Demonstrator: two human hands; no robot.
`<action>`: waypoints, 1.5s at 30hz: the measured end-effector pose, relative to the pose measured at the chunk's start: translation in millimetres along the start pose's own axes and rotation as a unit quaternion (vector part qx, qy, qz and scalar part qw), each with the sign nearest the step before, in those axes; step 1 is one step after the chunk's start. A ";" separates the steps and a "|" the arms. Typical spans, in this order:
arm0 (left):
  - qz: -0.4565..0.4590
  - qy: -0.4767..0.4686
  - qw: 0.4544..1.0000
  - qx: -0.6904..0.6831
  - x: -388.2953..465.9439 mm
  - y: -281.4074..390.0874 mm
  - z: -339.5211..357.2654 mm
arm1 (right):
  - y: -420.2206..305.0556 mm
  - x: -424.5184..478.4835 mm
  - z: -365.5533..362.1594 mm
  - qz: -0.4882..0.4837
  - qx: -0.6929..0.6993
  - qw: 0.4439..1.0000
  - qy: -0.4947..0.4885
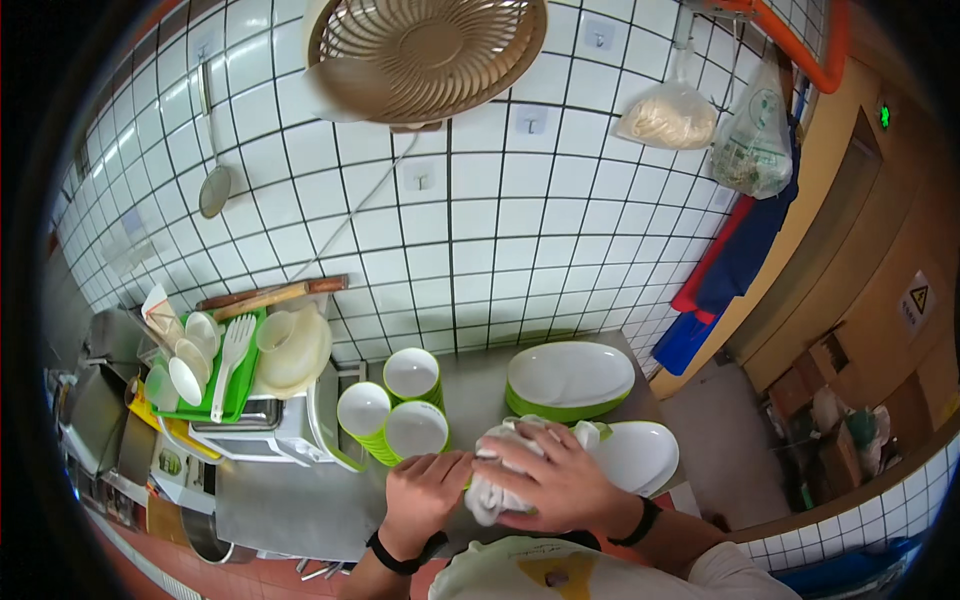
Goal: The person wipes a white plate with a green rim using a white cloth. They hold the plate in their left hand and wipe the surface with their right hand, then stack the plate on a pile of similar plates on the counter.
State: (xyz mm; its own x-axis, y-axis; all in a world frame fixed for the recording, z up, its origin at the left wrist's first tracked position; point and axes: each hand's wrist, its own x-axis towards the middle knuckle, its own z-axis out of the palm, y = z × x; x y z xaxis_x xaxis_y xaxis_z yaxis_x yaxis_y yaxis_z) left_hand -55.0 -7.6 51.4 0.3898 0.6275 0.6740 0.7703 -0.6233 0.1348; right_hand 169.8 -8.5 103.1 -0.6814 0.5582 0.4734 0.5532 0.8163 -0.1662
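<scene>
My right hand (544, 469) is wrapped around a crumpled white cloth (495, 495), fingers spread over its top. Close beside it, my left hand (427, 487) has its fingers curled on the edge of a green piece of tableware, which the cloth and hands mostly hide. Only slivers of green show, so its shape cannot be told. Just beyond my right hand lies a white oval dish (641, 454) with a green rim. Behind it rises a stack of larger oval dishes (570, 375), white inside and green outside. Stacks of matching round bowls (416, 427) stand ahead of my left hand.
The steel table (300, 502) meets a tiled wall. At left, a white appliance (262, 431) carries a green tray (244, 397), a white slotted fork (234, 352) and small bowls. A wall fan (431, 45) hangs above. A doorway floor (739, 427) and cardboard boxes (836, 450) are at right.
</scene>
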 end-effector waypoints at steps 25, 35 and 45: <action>-0.131 0.106 0.983 -0.070 -10.2 -36.1 -44.5 | 122.8 -13.2 -37.6 0.114 0.000 0.977 0.179; -0.342 0.165 0.906 -0.187 -6.5 -30.7 -10.2 | 154.8 -39.3 -0.5 0.248 0.505 0.703 0.435; -0.397 0.153 0.836 -0.348 30.4 19.4 50.5 | 158.5 -45.8 -11.9 0.277 0.683 0.499 0.455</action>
State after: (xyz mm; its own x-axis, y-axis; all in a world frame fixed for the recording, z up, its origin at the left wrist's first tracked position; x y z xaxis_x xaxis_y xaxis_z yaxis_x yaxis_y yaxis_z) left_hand -2.7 22.9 37.9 -0.3331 0.8898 0.3119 0.2043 -0.2548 0.9452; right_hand 294.4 93.5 65.4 0.2382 0.9637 0.1209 -0.7312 0.2598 -0.6308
